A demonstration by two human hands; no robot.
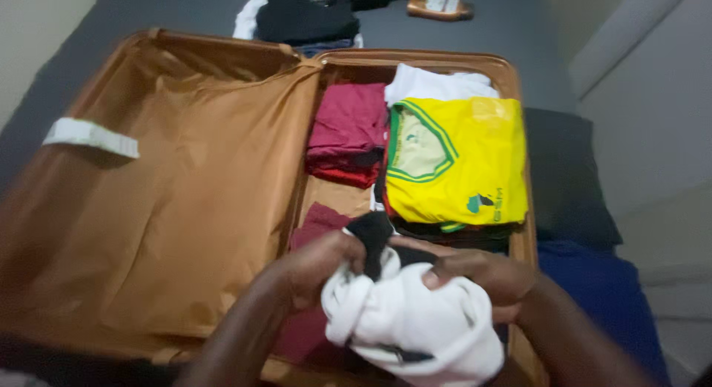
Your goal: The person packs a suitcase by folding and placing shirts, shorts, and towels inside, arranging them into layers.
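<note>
White garment (415, 324), bunched with a black piece (374, 238) tucked into it, sits low over the near end of the open tan suitcase (512, 83), grasped by the left hand (319, 264) and right hand (482, 276), both clenched on the cloth. Just beyond lies a folded yellow shirt (467, 164) with green trim, maroon clothes (348, 131) beside it. A white rectangular label (90, 136) is stuck on the lid lining (163, 209) at left.
</note>
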